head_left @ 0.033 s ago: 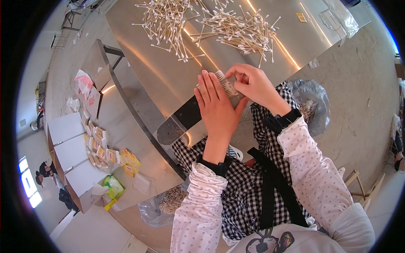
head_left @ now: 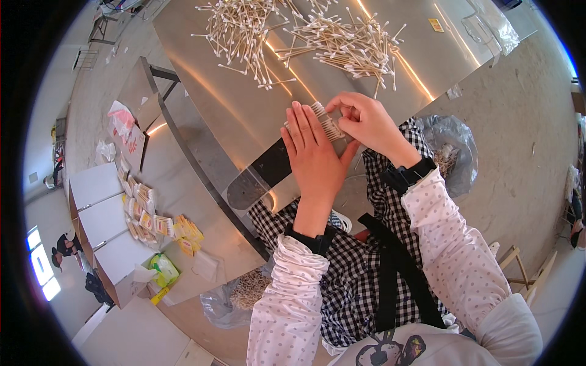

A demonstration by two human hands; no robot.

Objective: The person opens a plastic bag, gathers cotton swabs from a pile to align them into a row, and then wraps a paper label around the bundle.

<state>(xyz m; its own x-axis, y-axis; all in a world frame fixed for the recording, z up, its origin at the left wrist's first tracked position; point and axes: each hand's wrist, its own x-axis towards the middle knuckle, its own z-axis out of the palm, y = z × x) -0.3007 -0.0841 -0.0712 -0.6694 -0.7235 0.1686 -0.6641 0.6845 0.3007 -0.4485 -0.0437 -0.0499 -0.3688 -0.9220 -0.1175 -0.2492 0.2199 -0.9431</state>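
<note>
Close to the near edge of the metal table lies a flat row of cotton swabs (head_left: 330, 126), their white tips side by side. My left hand (head_left: 312, 151) rests flat across the left part of the row, fingers stretched out, hiding much of it. At the row's right side, my right hand (head_left: 366, 125) is closed, thumb and index finger curled together. What it pinches is hidden or too small to name. Beyond both hands, loose cotton swabs are heaped in a left pile (head_left: 241, 36) and a right pile (head_left: 348, 46).
A small yellow card (head_left: 436, 25) lies at the table's far right. On the left-hand table are several packed swab bundles (head_left: 144, 198), yellow packets (head_left: 187, 235), a green package (head_left: 163, 270) and a white-partitioned box (head_left: 107, 219). Plastic bags (head_left: 455, 149) holding swabs flank my lap.
</note>
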